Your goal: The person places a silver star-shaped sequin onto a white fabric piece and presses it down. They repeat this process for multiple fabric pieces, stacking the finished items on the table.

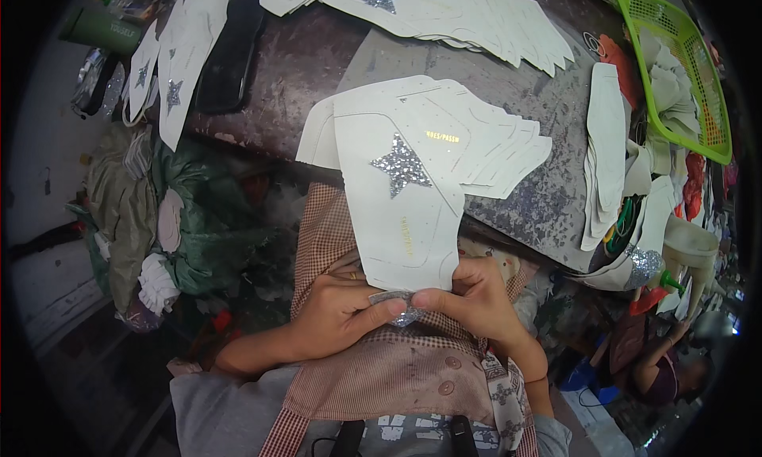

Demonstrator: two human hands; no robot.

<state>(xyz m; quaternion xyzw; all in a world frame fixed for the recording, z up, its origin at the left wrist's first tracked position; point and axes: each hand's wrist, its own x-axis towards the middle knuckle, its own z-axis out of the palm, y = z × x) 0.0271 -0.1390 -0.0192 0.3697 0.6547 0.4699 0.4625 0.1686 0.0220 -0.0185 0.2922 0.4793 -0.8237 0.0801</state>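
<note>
At the worktop's (290,60) left end, long white pieces (190,52) with silver stars (at least two stars show) lie narrow and smooth-edged; one flat black phone (230,68) lies beside them, toward the left edge; to its right runs a bare stretch of dark, scuffed surface. Just off the near edge, the left hand (329,314) has its grip closed, thumb over one small, rough, glittery piece (405,316); the piece sits between both hands, at the lower end of one smooth white panel (397,227), which bears one glitter star and juts past the near edge; the right hand's (480,298) grip is closed on the same piece, thumb on top. Behind the panel spreads a white stack (508,151), edges stepped, its count unclear; another layered pile (444,16) lines the far edge. Open room remains on the mottled grey slab (556,195); at the right edge stand out one pile of white strips (606,139) and one lime plastic basket (647,100), its wall perforated.
</note>
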